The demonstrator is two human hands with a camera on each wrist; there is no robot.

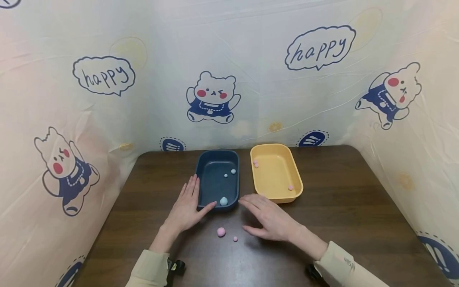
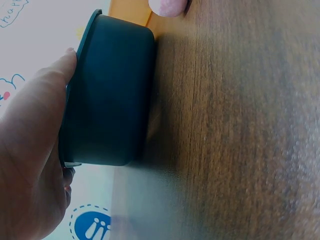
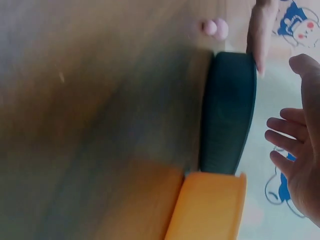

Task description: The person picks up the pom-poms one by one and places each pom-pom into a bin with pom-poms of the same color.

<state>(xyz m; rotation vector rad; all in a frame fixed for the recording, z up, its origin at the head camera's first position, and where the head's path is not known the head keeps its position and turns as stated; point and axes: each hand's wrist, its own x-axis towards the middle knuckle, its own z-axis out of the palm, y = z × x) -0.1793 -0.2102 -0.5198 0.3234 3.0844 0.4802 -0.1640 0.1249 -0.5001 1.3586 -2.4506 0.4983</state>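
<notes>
A dark blue tray [image 1: 211, 181] stands on the table with a larger light-blue ball [image 1: 224, 201] and two smaller ones inside. Along its left side lie the straight fingers of my left hand [image 1: 184, 209], the thumb at the front rim; the left wrist view shows that thumb against the tray's rim [image 2: 72, 90]. My right hand [image 1: 270, 217] hovers off the front right corner, fingers spread and holding nothing, apart from the tray in the right wrist view. In front of the tray are a pink ball [image 1: 221, 232] and a smaller pink ball [image 1: 235, 239].
A yellow tray [image 1: 274, 179] stands right of the blue one, beyond my right hand, with three small pink balls inside. Bear-printed cloth [image 1: 258, 79] hangs behind the brown table [image 1: 344, 207] and on both sides.
</notes>
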